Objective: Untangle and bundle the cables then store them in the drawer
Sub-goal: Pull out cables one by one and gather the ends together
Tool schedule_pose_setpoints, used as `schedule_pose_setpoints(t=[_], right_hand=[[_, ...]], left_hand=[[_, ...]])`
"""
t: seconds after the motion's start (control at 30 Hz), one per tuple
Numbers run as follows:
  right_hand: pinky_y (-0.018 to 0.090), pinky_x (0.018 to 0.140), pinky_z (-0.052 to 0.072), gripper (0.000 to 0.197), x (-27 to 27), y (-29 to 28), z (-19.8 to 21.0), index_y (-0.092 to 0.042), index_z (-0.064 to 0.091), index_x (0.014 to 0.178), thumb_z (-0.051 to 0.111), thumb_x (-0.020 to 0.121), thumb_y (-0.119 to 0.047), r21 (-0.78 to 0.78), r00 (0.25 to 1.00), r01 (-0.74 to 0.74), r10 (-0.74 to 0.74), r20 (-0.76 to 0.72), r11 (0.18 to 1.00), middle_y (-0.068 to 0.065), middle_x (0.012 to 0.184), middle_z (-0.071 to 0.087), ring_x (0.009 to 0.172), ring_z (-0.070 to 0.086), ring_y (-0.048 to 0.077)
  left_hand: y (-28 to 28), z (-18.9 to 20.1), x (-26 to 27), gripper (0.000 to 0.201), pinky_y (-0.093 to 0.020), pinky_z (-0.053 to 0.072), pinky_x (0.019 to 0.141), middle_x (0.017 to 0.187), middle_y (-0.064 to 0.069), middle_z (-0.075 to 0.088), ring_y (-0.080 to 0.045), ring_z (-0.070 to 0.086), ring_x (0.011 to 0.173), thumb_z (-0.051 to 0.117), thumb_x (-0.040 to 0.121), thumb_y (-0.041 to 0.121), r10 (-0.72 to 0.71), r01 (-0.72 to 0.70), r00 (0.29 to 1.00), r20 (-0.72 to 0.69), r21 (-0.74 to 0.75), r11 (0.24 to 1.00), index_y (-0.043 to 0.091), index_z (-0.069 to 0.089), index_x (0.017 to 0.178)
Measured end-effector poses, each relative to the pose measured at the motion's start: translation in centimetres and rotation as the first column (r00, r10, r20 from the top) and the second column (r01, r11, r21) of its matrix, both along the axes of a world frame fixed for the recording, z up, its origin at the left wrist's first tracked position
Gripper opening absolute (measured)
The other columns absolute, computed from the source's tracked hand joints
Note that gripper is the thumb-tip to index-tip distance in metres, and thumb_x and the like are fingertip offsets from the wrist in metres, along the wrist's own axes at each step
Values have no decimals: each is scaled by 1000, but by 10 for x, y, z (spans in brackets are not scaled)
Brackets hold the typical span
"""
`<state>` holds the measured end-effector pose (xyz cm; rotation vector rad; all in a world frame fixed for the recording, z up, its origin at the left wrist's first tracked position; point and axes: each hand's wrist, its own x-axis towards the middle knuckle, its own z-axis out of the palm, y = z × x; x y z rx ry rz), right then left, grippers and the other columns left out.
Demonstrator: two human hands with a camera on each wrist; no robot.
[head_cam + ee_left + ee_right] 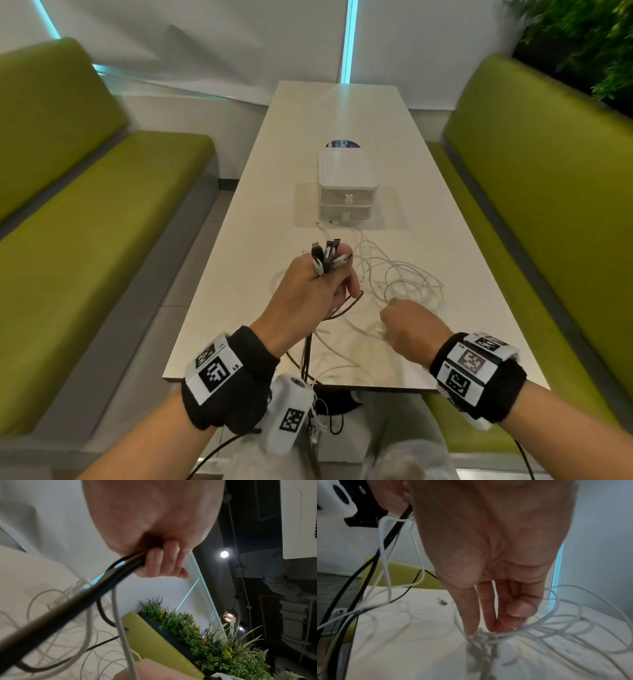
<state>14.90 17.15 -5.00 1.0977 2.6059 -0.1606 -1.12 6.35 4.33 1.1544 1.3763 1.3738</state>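
The left hand (308, 291) is raised over the table (274, 212), fingers curled tight round a bunch of cables (black and white), plugs (325, 255) sticking up above the fist. To its right, the right hand (409, 325) reaches down, fingertips (494, 627) pinching white cable loops (407, 284) that lie tangled on the table. Beyond stands the closed drawer unit (346, 192).

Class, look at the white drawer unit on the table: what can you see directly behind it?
A round blue sticker with white lettering lies on the table behind the drawer unit. Only its far part shows; the unit covers the rest.
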Motion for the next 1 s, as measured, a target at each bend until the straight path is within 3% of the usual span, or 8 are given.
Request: schedule_pose_setpoints(t=[0.13, 0.2, 0.27, 0.37, 0.67, 0.77, 0.87, 1.0], right_hand=[[28, 70, 34, 16, 4, 1, -9, -11, 57, 90, 42, 97, -10, 25, 1000, -1, 1, 8, 1000, 6, 91, 54, 91, 54, 26], [28, 65, 35, 16, 3, 2, -6, -16, 48, 80, 42, 94, -8, 18, 1000, 17, -17, 4, 1000, 0, 74, 44, 78, 48, 21], [28, 64, 37, 11, 1, 5, 1, -16, 50, 86, 43, 94, -12, -26, 997, 59, -60, -57, 998, 0, 79, 50, 77, 46, 18], [31, 69, 43, 15, -2, 9, 15, -18, 51, 104, 40, 100, -28, -70, 963, 128, -141, -231, 989, 4, 96, 60, 86, 54, 19], [40, 56, 48, 4, -18, -10, 59, -30, 50, 102, 51, 98, -33, -155, 444, 29, -152, -883, 987, 3, 61, 60, 56, 57, 20], [37, 56, 46, 6, -26, -17, 62, -29, 53, 103, 51, 97, -29, -192, 331, 20, -188, -925, 981, 4, 60, 58, 56, 55, 20], [26, 58, 44, 12, -31, -19, 62, -32, 55, 104, 52, 98, -23, -243, 264, 5, -236, -935, 970, -2, 65, 60, 62, 56, 13], [10, 64, 42, 26, -40, -19, 55, -27, 61, 116, 51, 97, -12, -284, 272, -73, -255, -928, 956, -11, 73, 63, 72, 61, 5]], left_hand=[[7, -13, 2, 45, -25, 22, 43, 60, -19, 59, -13, 31, 43, 46, 101, 16, -11, 11, 1000, -15, -24, 1000, 26, 58, 58], [9, -17, 2, 46, -23, 26, 46, 56, -20, 58, -13, 36, 42, 48, 100, 21, 8, -10, 998, -59, -39, 999, 23, 61, 56], [10, -18, 1, 47, -14, 31, 47, 48, -7, 58, -10, 43, 42, 48, 100, 23, 33, -38, 995, -93, -48, 998, 15, 63, 57], [16, -23, -2, 54, -17, 32, 49, 60, -21, 63, -14, 49, 47, 49, 98, 37, 58, -66, 991, -124, -65, 996, 18, 63, 49], [31, -38, -6, 41, -18, 35, 59, 55, 11, 53, -6, 42, 52, 67, 84, 50, 185, -177, 949, -257, 51, 983, 12, 71, 66], [32, -40, -8, 24, -14, 34, 54, 54, 11, 42, -7, 33, 51, 66, 86, 44, 206, -202, 965, -162, 38, 979, 27, 76, 100], [35, -43, -12, 33, -25, 23, 48, 51, 9, 27, -13, 23, 49, 57, 89, 43, 211, -213, 969, -132, -3, 977, 25, 70, 114], [38, -46, -13, 32, -29, 18, 46, 53, 4, 27, -14, 22, 47, 50, 97, 38, 194, -195, 980, -33, -26, 980, 14, 71, 91]])
